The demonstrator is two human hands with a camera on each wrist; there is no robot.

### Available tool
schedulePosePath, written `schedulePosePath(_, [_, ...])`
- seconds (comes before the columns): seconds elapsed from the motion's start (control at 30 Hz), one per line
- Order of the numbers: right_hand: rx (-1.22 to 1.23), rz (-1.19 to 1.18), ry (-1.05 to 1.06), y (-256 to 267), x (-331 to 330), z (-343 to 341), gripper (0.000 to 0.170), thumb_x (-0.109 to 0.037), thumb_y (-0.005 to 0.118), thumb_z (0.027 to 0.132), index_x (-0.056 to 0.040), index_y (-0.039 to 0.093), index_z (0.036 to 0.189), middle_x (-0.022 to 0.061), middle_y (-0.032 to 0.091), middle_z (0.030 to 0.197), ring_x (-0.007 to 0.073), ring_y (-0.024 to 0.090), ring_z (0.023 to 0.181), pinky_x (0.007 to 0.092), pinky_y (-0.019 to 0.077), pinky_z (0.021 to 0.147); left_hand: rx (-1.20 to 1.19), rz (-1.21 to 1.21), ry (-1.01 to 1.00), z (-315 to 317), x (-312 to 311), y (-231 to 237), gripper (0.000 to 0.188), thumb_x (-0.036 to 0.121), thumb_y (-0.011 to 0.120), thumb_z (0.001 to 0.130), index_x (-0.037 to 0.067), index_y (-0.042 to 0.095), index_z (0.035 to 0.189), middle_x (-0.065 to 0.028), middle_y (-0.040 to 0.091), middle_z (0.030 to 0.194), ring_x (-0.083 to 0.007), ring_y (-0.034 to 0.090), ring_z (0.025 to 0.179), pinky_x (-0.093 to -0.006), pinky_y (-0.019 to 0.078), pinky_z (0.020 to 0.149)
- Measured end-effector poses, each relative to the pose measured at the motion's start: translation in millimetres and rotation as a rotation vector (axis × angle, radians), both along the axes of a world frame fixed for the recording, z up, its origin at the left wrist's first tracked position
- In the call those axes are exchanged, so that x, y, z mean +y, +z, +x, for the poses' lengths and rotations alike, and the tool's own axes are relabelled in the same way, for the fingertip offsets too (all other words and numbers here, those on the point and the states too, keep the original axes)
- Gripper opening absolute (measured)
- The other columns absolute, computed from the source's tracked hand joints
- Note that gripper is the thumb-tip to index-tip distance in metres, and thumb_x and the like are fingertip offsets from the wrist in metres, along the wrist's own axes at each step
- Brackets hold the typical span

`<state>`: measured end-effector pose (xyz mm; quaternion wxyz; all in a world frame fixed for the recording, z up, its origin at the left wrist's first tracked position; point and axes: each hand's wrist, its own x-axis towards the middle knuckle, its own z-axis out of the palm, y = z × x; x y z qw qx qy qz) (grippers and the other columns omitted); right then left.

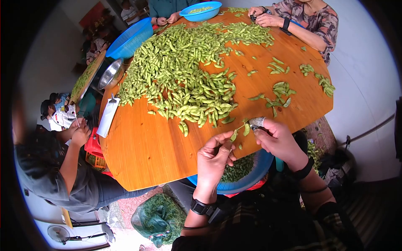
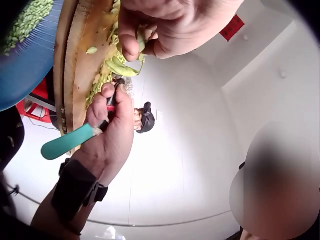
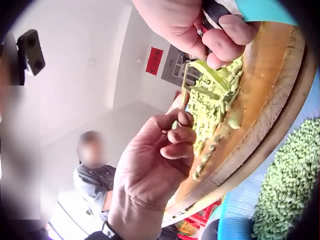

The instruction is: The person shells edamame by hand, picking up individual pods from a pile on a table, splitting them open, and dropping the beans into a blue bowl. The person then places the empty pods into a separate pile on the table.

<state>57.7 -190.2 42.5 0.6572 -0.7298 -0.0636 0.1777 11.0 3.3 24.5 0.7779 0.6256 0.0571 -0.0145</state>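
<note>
Pinching the podded sprig (image 3: 214, 75), left fingers (image 3: 182, 135) hold it just beside right fingers (image 3: 223, 46) gripping a teal-handled tool (image 2: 67, 142).

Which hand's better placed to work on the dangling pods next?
Likely the right hand: it grips the green-handled tool and sits close to the pods, while the left hand is occupied pinching their stem.

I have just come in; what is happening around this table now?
A person's left hand pinches a stem with green pods, while the right hand grips a teal-handled tool close to them. More pods lie heaped on the wooden table, where other people are gathered. Below its edge, a blue basin holds loose green beans.
</note>
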Motion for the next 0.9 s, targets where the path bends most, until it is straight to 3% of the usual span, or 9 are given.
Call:
schedulePosePath(0.07, [-0.152,-0.122,0.021,-4.3,-3.1,1.3,0.017,-0.007,0.053,0.092,-0.0011,0.061,0.107,0.0006,0.056,0.066,0.0061,0.050,0.057,0.0241,0.0412,0.052,-0.036,-0.032,0.019,1.1,-0.5,3.5,0.024,0.007,0.055,0.097,-0.001,0.059,0.119,-0.0060,0.064,0.087,-0.0078,0.058,0.056,-0.0172,0.0443,0.047])
schedulePosePath(0.2, [-0.170,-0.125,0.000,-4.7,-5.4,0.0,0.020,-0.005,0.054,0.091,-0.0001,0.061,0.109,0.0026,0.055,0.065,0.0073,0.049,0.057,0.0260,0.0420,0.054,-0.029,-0.086,0.004,3.7,0.0,2.0,0.029,0.008,0.054,0.098,0.000,0.053,0.125,-0.0045,0.061,0.086,-0.0070,0.055,0.055,-0.0175,0.0433,0.046])
schedulePosePath(0.27, [-0.483,-0.181,-0.116,-15.7,-6.9,1.3,0.026,-0.006,0.050,0.096,-0.0039,0.061,0.119,-0.0030,0.055,0.069,0.0017,0.048,0.056,0.0187,0.0386,0.050,-0.028,-0.130,0.005,4.3,-1.2,1.9,0.032,0.008,0.053,0.098,0.000,0.049,0.129,-0.0035,0.060,0.085,-0.0063,0.053,0.055,-0.0177,0.0422,0.045])
schedulePosePath(0.37, [-0.615,-0.165,-0.124,-8.5,-7.7,-2.4,0.030,-0.006,0.050,0.096,-0.0037,0.058,0.125,-0.0029,0.056,0.070,0.0015,0.047,0.055,0.0187,0.0389,0.050,-0.052,-0.128,-0.031,4.1,0.4,0.5,0.034,0.010,0.052,0.100,0.002,0.046,0.132,-0.0030,0.059,0.087,-0.0048,0.053,0.057,-0.0166,0.0426,0.048])
schedulePosePath(0.4, [-0.614,-0.165,-0.125,-2.0,-5.3,-6.8,0.030,-0.006,0.050,0.096,-0.0037,0.058,0.125,-0.0029,0.056,0.070,0.0015,0.047,0.055,0.0187,0.0389,0.050,-0.051,-0.127,-0.032,4.3,-0.4,0.2,0.034,0.010,0.052,0.100,0.002,0.046,0.132,-0.0030,0.059,0.087,-0.0048,0.053,0.057,-0.0166,0.0426,0.048])
schedulePosePath(0.53, [-0.017,0.062,0.077,6.8,5.3,-14.8,0.012,-0.008,0.055,0.094,-0.0007,0.061,0.102,-0.0028,0.054,0.064,0.0021,0.045,0.057,0.0229,0.0385,0.050,-0.059,-0.159,-0.038,7.0,-6.8,3.7,0.029,0.011,0.053,0.099,0.001,0.051,0.126,-0.0031,0.060,0.084,-0.0063,0.053,0.056,-0.0178,0.0421,0.046])
schedulePosePath(0.63, [-0.025,0.079,0.080,-4.7,11.4,-13.2,0.012,-0.008,0.057,0.093,0.0010,0.058,0.101,-0.0016,0.054,0.064,0.0035,0.045,0.056,0.0239,0.0382,0.050,-0.044,-0.190,-0.056,8.5,-13.3,9.9,0.028,0.012,0.053,0.099,0.001,0.053,0.124,-0.0025,0.060,0.083,-0.0060,0.053,0.056,-0.0176,0.0418,0.046])
schedulePosePath(0.8, [-0.344,-0.035,-0.061,-6.3,12.4,-13.8,0.012,-0.006,0.059,0.090,0.0028,0.054,0.097,0.0020,0.053,0.063,0.0058,0.044,0.056,0.0258,0.0386,0.050,-0.053,-0.204,-0.058,9.7,-15.3,14.5,0.028,0.013,0.052,0.099,0.001,0.053,0.124,-0.0023,0.060,0.083,-0.0059,0.054,0.056,-0.0171,0.0412,0.045])
schedulePosePath(0.9, [-0.211,0.040,-0.004,-0.9,13.3,-13.9,0.014,-0.004,0.057,0.091,0.0023,0.055,0.102,0.0015,0.055,0.066,0.0063,0.047,0.057,0.0265,0.0402,0.051,-0.031,-0.206,-0.098,11.6,-17.2,15.0,0.028,0.013,0.052,0.099,0.001,0.053,0.125,-0.0024,0.060,0.083,-0.0059,0.054,0.055,-0.0170,0.0410,0.045])
